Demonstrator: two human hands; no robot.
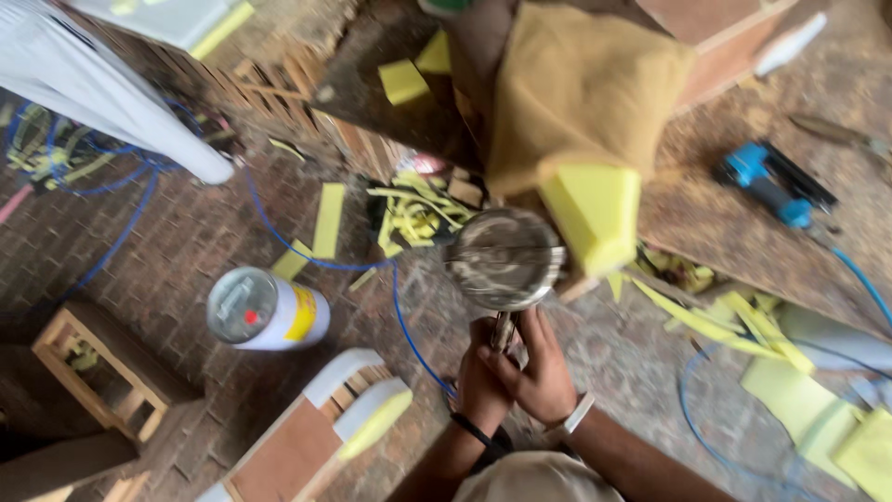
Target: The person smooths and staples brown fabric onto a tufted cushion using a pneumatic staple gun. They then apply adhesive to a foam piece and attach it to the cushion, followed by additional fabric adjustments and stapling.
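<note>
Both my hands wrap the handle of a spray gun whose round metal cup points up toward the camera. My left hand grips the left side of the handle, and my right hand grips the right side. A blue air hose runs from the gun across the brick floor. Just beyond the cup a yellow foam block sits under tan fabric on a wooden frame.
A white can with a yellow label lies on the floor at left. A blue nail gun rests on a board at right. Yellow foam scraps, a small wooden frame and a padded piece surround me.
</note>
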